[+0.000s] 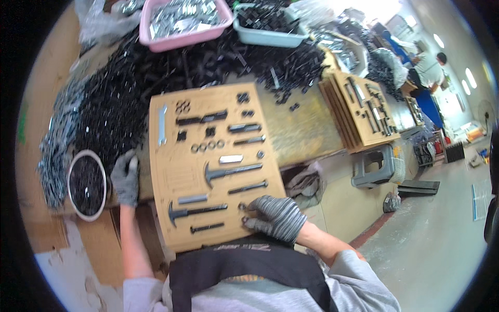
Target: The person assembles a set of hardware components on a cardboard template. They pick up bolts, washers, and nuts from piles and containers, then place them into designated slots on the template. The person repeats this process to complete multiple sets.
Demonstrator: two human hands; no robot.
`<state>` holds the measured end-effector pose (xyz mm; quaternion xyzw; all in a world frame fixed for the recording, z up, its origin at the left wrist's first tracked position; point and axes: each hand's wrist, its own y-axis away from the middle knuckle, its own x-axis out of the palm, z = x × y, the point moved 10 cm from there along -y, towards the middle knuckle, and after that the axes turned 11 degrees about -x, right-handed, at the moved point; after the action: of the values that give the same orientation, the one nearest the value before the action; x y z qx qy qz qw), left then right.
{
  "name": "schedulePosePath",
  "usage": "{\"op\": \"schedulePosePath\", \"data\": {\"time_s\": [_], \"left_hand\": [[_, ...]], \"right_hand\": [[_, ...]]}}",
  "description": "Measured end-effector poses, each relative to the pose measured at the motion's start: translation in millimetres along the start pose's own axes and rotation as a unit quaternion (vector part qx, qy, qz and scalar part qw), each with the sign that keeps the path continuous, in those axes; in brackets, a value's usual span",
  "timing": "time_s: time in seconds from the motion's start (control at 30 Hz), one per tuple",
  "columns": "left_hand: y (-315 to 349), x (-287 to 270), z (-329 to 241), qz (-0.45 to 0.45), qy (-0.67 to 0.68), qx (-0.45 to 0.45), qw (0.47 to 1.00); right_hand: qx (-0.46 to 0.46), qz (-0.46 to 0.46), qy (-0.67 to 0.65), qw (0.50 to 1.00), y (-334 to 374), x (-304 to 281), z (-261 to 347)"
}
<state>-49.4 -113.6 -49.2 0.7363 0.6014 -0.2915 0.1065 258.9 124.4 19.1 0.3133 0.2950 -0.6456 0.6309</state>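
A brown backing board (179, 156) lies in front of me, bearing an open-ended wrench (162, 125), T-shaped dark metal parts (234, 170), bolts (248, 187), rings and small nuts. My right hand (278, 216), in a striped grey glove, rests at the board's lower right edge. Its thumb and forefinger are apart, their tips beside a small nut (242, 206). My left hand (125, 179), in a grey glove, is left of the board at the edge of a heap of black parts (112, 104). Its fingers are curled together; what they hold cannot be made out.
A white-rimmed bowl (105, 182) of dark parts stands left of my left hand. A pink tub (187, 43) and a light blue tub (270, 39) hold metal parts at the back. Stacked filled boards (338, 112) are at right, above a grey plastic stool (371, 169).
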Motion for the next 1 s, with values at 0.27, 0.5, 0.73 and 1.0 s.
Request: {"op": "schedulePosePath", "data": {"time_s": [0.27, 0.5, 0.73, 1.0], "left_hand": [[-23.2, 50.5, -156.3, 0.174, 0.154, -0.021, 0.972], [3.2, 233.8, -311.6, 0.374, -0.027, 0.209, 0.903], [-0.6, 388.8, -305.2, 0.355, -0.288, 0.221, 0.862], [11.8, 398.1, -297.2, 0.344, -0.26, 0.213, 0.877]], "right_hand": [[0.094, -0.251, 0.213, 0.939, -35.6, -169.7, -216.1], [0.07, -0.135, 0.178, 0.972, -86.5, -164.0, -261.1], [0.153, -0.191, 0.151, 0.958, -70.4, -172.6, -283.8], [0.052, -0.151, 0.174, 0.972, -86.6, -160.1, -256.8]]}}
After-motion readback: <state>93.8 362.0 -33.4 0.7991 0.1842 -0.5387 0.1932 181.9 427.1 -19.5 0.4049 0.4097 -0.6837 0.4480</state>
